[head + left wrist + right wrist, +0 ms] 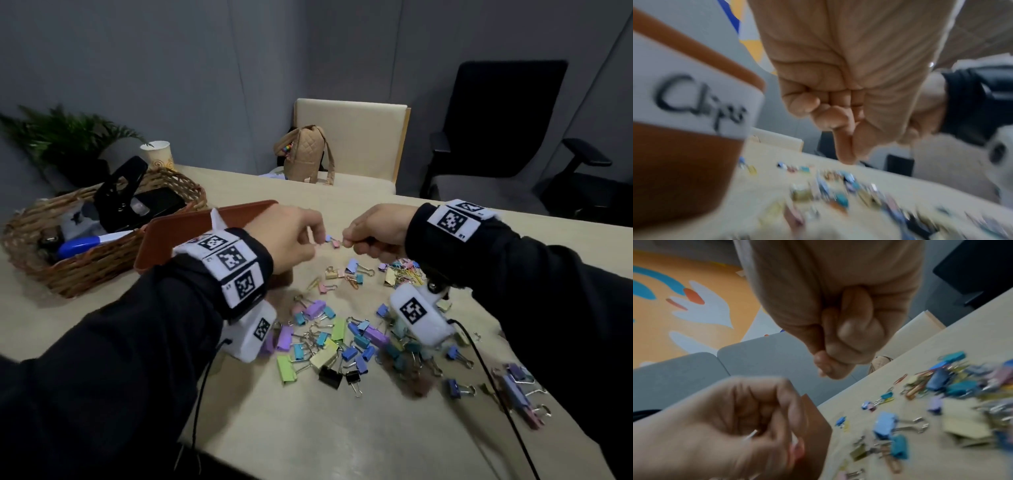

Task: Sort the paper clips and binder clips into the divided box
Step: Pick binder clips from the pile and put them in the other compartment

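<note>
Nearest the viewer: loose heap of binder clips (329,342) on the surface (342,428), pastel and black, wire handles interlocked in places. A few outliers lie toward the right edge (520,387). Just beyond the heap, a smaller cluster mixes paper clips (407,272) with more binder clips.

Above that cluster, both hands are raised, knuckles facing, nearly touching. Left hand (291,236): fingers curled, thumb and forefinger pinched narrow on a small blue-and-pink clip piece (331,240). Right hand (376,229): fingers also curled tight, pinching the other end of the same small item. Judgement: two tiny clips hooked together, being pulled apart; the wrist views are too blurred to confirm.

Behind the left wrist: the divided box (205,233), brown, with a white label reading "Clips" (701,104) in the left wrist view. Compartments are hidden; contents cannot be told.

Far left: wicker basket (102,240) with a hole punch and marker.

Risks:
- Tangled pair parts suddenly, one piece springs off over the heap or the surface edge. Cause: pull with only fingertip hold.
- Small clip slips from the pinch and is lost among the pile.
- Dangling wrist units and cables hang just over the heap; a low pass could sweep clips off.
- Wrong compartment, as the divider is unseen from here.
</note>
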The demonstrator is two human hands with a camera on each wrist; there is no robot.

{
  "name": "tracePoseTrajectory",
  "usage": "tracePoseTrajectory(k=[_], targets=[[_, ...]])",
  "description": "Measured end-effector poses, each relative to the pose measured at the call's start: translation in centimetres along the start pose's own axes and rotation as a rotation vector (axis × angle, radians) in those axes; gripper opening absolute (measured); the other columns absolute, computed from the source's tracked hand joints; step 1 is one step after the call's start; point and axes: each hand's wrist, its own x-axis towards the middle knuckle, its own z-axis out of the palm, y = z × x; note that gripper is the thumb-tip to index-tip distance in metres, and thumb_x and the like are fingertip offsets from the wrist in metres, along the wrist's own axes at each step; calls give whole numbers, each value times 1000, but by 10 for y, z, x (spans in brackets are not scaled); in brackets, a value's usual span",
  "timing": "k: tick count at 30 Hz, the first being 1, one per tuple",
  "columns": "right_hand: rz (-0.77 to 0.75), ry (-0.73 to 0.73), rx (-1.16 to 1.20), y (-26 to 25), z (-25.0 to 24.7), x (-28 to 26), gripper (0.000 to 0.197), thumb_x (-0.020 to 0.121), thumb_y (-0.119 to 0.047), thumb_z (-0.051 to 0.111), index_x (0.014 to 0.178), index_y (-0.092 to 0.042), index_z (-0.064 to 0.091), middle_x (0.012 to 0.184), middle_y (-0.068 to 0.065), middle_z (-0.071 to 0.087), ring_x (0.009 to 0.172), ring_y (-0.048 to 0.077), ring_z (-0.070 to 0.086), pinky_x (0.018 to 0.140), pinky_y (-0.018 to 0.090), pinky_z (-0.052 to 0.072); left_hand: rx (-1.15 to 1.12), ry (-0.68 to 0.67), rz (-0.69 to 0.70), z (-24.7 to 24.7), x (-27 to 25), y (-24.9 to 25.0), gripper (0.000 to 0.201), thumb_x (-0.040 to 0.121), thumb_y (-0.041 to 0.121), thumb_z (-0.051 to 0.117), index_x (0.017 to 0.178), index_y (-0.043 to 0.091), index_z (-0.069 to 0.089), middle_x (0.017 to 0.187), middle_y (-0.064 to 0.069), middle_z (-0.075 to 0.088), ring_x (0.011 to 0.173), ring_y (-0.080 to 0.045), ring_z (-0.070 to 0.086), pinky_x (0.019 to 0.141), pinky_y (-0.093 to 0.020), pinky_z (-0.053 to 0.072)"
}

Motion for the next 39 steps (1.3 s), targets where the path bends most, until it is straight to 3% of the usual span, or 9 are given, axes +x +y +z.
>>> tracePoseTrajectory(k=[4,10,15,18,21,24,27,31,39], targets=[[63,-24,194,-30,19,8,20,96,-12,39,80,-11,50,61,1,36,33,8,23,34,13,15,26,275,-191,-15,-13,-33,9,77,21,62,76,30,63,74,13,61,81,-16,60,79,-34,52],[23,-40,326,-61,54,22,33,84,7,20,85,-4,51,65,6,39,48,12,26,36,14,21,123,224,-283,-13,-29,-57,14,85,19,59,78,31,59,88,3,68,91,-23,63,82,-34,52],[-122,127,297,-84,79,32,34,93,6,27,77,-8,53,67,5,44,53,13,36,46,20,31,129,232,-251,-13,-34,-58,17,87,15,51,93,24,64,96,-4,67,98,-28,60,84,-33,47],[-213,156,216,-90,88,39,28,90,5,40,99,-10,62,94,11,63,77,20,58,72,31,54,114,250,-261,-16,-36,-57,8,85,20,53,86,23,61,91,-5,65,94,-28,59,79,-33,48],[-269,166,134,-88,85,37,45,88,4,42,128,-10,56,127,14,60,97,19,54,90,34,48,96,257,-255,-21,-38,-53,6,83,25,56,82,22,61,86,-2,63,88,-24,58,76,-32,48],[-325,226,75,-75,68,34,32,89,0,46,111,-19,61,112,16,65,87,21,59,80,40,55,76,261,-225,-20,-39,-41,12,83,34,57,76,25,60,74,5,60,81,-19,58,76,-31,47],[-323,328,-55,-54,44,31,17,88,-4,54,89,-20,62,97,13,68,77,19,62,68,35,55,81,167,-179,-9,-36,-26,18,87,36,56,76,24,63,75,6,63,82,-16,58,91,-37,41],[-223,392,-227,-21,8,26,13,85,-4,63,81,-16,64,84,9,67,70,19,65,67,35,55,46,79,-85,6,-22,-6,16,87,33,58,81,22,67,83,2,68,84,-18,62,74,-26,48],[2,416,-611,36,-47,14,11,80,-7,70,78,-17,66,67,0,64,58,14,59,51,25,50,41,-101,-39,31,21,23,17,89,28,59,99,18,67,102,0,64,96,-19,59,81,-27,48]])
